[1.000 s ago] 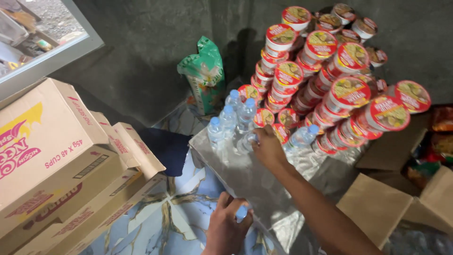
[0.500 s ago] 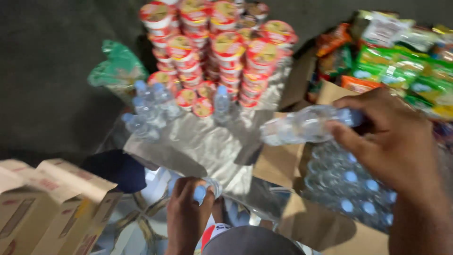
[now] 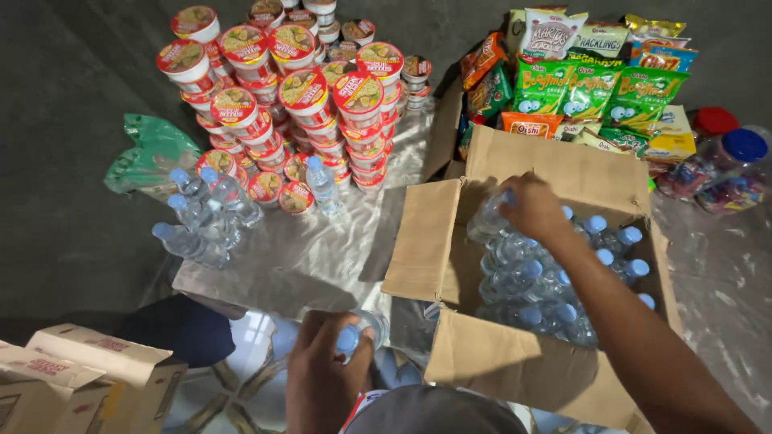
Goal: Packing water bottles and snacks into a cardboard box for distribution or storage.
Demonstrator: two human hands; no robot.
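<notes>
Here the right hand [image 3: 532, 207] reaches into the open cardboard box [image 3: 515, 370], fingers curled around a water bottle [image 3: 488, 221] partly hidden beneath them. The left hand [image 3: 322, 374], cut off below, grips a blue-capped bottle [image 3: 359, 329]. Dark floor; crinkled silver sheet [image 3: 305, 257] carrying stacked red-lidded cups [image 3: 301, 88]; green snack bags [image 3: 595, 88] behind.

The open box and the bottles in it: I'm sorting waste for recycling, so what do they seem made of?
The box looks like plain brown corrugated cardboard, matte, with creased flaps. The water bottles look like thin clear plastic, glossy, with light blue caps, probably plastic too. The right hand grips one; the left hand holds another.
</notes>
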